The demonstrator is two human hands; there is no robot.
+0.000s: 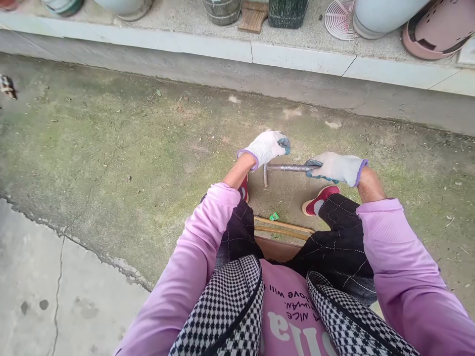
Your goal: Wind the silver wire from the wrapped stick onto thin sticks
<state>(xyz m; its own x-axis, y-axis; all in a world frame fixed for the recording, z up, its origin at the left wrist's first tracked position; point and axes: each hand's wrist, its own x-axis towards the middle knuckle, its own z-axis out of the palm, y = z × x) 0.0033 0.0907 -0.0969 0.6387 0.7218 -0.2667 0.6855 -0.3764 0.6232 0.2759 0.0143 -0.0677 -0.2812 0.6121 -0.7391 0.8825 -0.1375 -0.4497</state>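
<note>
My right hand (336, 167), in a white work glove with a blue-grey palm and purple cuff, is closed around the handle end of a hammer (291, 168). Wrapping that looks like silvery wire or tape covers the hammer's handle, and its slim head points down toward my feet at the left end. Just above the head is my left hand (269, 147), gloved the same way. Its fingers curl inward and are pressed together, and whatever they may hold is hidden. Both hands are held out over the ground between my red shoes.
A low stool (284, 230) is under me, with a small green wrapper (273, 216) on the ground before it. Ahead runs a raised ledge (297, 57) bearing several pots, a wooden board (253, 17) and a pink wire rack (340, 20). Cracked concrete (70, 296) lies at lower left.
</note>
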